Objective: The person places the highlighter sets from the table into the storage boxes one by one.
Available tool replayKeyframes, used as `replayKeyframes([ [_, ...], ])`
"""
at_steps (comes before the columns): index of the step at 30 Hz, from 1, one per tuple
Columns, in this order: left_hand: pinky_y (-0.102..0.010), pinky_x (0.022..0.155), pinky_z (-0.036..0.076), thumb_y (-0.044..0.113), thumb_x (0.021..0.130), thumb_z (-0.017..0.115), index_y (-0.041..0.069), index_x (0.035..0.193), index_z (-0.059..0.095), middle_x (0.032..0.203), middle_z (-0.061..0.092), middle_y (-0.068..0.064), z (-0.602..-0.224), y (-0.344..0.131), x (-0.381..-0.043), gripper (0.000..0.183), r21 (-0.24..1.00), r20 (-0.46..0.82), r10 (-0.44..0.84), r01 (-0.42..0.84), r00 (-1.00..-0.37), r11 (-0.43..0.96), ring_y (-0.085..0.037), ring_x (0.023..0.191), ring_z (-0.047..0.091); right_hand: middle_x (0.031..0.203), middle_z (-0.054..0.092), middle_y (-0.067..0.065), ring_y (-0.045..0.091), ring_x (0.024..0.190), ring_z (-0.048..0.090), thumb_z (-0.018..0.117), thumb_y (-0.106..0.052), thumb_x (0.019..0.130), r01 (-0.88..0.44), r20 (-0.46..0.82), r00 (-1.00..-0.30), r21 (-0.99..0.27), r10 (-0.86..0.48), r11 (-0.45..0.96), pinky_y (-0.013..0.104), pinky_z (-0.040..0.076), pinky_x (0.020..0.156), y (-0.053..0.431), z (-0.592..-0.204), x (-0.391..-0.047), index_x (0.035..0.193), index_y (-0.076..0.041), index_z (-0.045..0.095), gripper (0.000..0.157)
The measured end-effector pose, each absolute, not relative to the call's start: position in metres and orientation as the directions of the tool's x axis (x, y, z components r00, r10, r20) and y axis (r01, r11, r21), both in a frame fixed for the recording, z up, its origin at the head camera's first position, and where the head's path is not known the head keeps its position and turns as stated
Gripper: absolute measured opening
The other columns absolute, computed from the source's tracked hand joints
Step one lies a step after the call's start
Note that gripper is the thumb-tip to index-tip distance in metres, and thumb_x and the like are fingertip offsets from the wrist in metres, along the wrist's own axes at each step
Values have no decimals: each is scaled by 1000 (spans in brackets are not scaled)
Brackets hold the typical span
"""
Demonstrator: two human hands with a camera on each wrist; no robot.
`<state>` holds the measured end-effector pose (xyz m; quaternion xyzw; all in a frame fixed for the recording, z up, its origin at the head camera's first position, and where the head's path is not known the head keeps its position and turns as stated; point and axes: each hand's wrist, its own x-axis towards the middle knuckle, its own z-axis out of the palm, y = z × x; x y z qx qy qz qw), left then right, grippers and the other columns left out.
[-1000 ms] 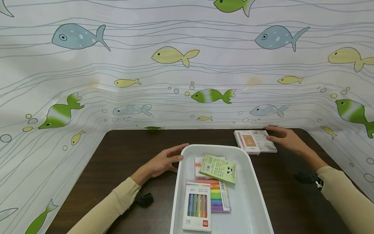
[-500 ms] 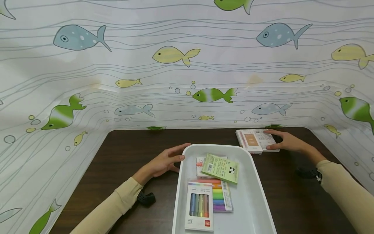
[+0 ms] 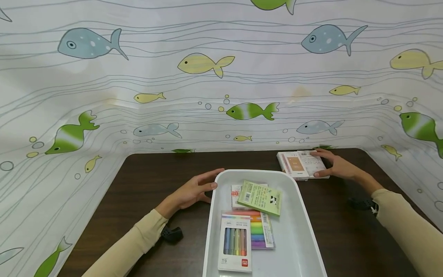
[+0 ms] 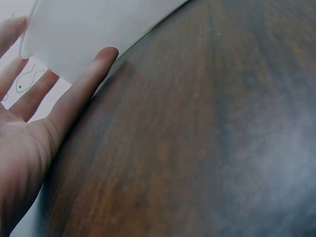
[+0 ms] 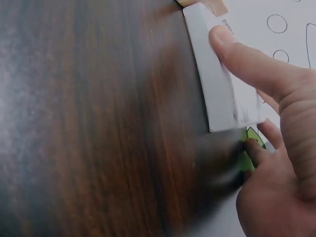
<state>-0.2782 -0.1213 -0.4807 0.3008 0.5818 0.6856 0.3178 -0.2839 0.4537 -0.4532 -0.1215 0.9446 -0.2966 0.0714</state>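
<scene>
At the back right of the table, my right hand spans a flat white printed box. Its thumb lies against the near side and the forefinger reaches the far side; in the right wrist view the thumb presses on the white box's edge. A white pack with an orange-brown panel lies right beside that box. My left hand rests with loosely spread fingers at the far left corner of a white plastic bin. The left wrist view shows its thumb along the bin's outer wall.
Inside the bin lie a pack of colour pens, a rainbow-striped pack, a green packet with a panda and a white box partly under it. A fish-patterned curtain surrounds the dark wooden table.
My right hand has come forward from the white box's far right corner, and its thumb has shifted onto the near side. My left hand stays at the bin's corner.
</scene>
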Motion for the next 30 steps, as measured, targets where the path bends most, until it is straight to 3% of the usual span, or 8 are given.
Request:
replayKeyframes([
  [8,-61,86,54,12,107,55,25,160,35,156,39,-13,-481,-123,-277,58,988,47,782,-87,-621,-129,-41,129,50,162,8,28,65,135,26,88,-22,84,-243,116,-968,-655,-222,716,76,30,100,445,-449,-279,153,-1,42,86],
  [14,-61,87,54,13,107,56,25,160,35,157,38,-13,-484,-121,-278,59,987,40,788,-96,-615,-126,-39,130,50,158,20,30,65,128,37,83,-19,89,-179,129,-984,-706,-123,686,70,41,96,449,-451,-269,150,4,45,76],
  [18,-61,86,54,15,106,57,25,160,36,156,39,-13,-482,-121,-278,59,988,32,784,-101,-620,-120,-40,129,50,156,24,29,61,128,41,80,-22,92,-119,91,-993,-764,-77,634,41,56,89,450,-450,-262,151,4,43,74],
  [21,-61,86,54,15,106,58,25,160,36,156,40,-13,-479,-121,-277,58,987,30,779,-104,-626,-122,-40,129,51,157,24,27,59,130,40,80,-25,92,-83,67,-997,-795,-49,600,20,52,79,452,-452,-260,151,3,43,75],
  [30,-60,86,54,15,106,58,26,159,37,155,41,-12,-477,-122,-277,58,987,20,777,-111,-629,-115,-39,128,51,157,23,27,60,134,34,77,-22,95,-73,73,-997,-854,-20,516,14,51,78,452,-451,-254,151,4,42,72],
])
